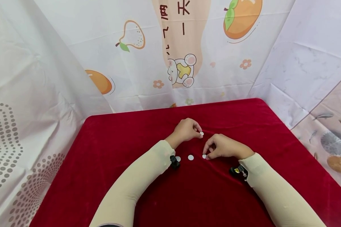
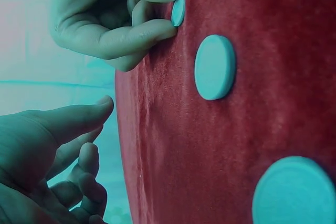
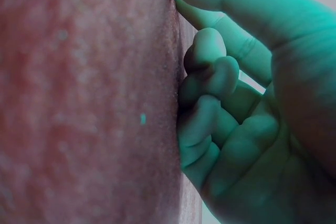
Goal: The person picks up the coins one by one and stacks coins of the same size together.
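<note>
In the head view my left hand (image 1: 188, 130) is the farther one, raised over the red cloth. It pinches a small white disc (image 1: 201, 134) between thumb and fingertip; the thumb hides this disc in the left wrist view. My right hand (image 1: 223, 146) is nearer and to the right, its thumb and index finger pinching another white disc (image 2: 178, 10) at the cloth, the other fingers curled in. Two more discs lie flat in a row to its left: a middle disc (image 1: 190, 157) and a left disc (image 1: 178, 159), partly covered by the left wrist's camera.
Red velvety cloth (image 1: 125, 132) covers the table, with slight wrinkles by the hands. A printed white curtain (image 1: 142, 69) hangs behind the far edge, and more curtains close in both sides. Black wrist cameras (image 1: 238, 171) sit close over the cloth.
</note>
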`<action>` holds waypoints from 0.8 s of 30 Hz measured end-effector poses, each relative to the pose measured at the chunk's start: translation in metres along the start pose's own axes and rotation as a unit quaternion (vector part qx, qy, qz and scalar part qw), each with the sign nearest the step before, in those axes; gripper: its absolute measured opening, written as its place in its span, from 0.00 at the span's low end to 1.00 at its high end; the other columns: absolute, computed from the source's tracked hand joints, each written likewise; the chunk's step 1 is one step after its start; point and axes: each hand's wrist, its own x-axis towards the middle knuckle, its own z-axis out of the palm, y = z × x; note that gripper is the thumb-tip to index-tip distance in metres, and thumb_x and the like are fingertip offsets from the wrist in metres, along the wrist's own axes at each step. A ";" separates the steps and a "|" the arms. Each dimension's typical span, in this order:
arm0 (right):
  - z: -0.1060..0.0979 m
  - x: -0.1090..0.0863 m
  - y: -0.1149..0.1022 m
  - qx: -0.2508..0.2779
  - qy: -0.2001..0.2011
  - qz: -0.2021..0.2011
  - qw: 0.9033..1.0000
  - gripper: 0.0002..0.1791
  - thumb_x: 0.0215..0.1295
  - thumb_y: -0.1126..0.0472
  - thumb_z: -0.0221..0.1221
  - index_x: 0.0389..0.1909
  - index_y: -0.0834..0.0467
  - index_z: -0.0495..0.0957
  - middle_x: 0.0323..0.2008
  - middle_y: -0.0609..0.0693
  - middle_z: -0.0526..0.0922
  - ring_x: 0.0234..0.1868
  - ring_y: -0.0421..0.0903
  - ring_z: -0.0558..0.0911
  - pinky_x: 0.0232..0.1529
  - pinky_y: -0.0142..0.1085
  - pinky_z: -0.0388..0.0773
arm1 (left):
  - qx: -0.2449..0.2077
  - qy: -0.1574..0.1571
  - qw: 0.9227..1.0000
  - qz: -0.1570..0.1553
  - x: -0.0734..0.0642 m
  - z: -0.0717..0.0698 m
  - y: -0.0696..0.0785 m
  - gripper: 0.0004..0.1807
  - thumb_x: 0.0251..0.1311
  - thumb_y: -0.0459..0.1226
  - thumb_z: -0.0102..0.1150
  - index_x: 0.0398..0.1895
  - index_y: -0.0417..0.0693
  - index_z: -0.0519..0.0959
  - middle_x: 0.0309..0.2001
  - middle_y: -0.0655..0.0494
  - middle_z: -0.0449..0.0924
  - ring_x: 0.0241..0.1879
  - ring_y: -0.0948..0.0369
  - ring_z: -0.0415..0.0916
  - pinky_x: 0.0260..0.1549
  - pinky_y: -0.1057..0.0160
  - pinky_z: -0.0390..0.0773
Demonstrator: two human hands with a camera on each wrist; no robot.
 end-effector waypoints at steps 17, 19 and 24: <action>0.000 0.000 0.000 0.004 -0.003 0.003 1.000 0.08 0.56 0.59 0.76 0.33 0.41 0.90 0.19 0.41 0.80 0.23 0.37 0.74 0.26 0.29 0.72 | 0.012 -0.037 0.999 -0.003 -0.018 -0.006 0.010 0.06 0.54 0.46 0.79 0.30 0.64 0.88 0.33 0.66 0.81 0.36 0.64 0.77 0.33 0.64 0.78; 0.000 0.000 0.000 0.002 -0.003 0.003 1.000 0.08 0.56 0.59 0.76 0.33 0.42 0.90 0.19 0.41 0.80 0.23 0.37 0.74 0.26 0.29 0.71 | 0.016 -0.043 0.999 0.000 -0.020 -0.006 0.011 0.06 0.54 0.45 0.80 0.30 0.64 0.88 0.33 0.66 0.81 0.36 0.64 0.77 0.33 0.65 0.78; 0.000 0.001 0.000 -0.002 -0.001 0.004 1.000 0.08 0.56 0.59 0.76 0.32 0.41 0.90 0.19 0.41 0.79 0.22 0.37 0.74 0.26 0.29 0.71 | 0.023 -0.052 0.998 0.011 -0.025 -0.006 0.008 0.07 0.53 0.45 0.80 0.29 0.63 0.88 0.32 0.66 0.82 0.35 0.64 0.76 0.33 0.66 0.76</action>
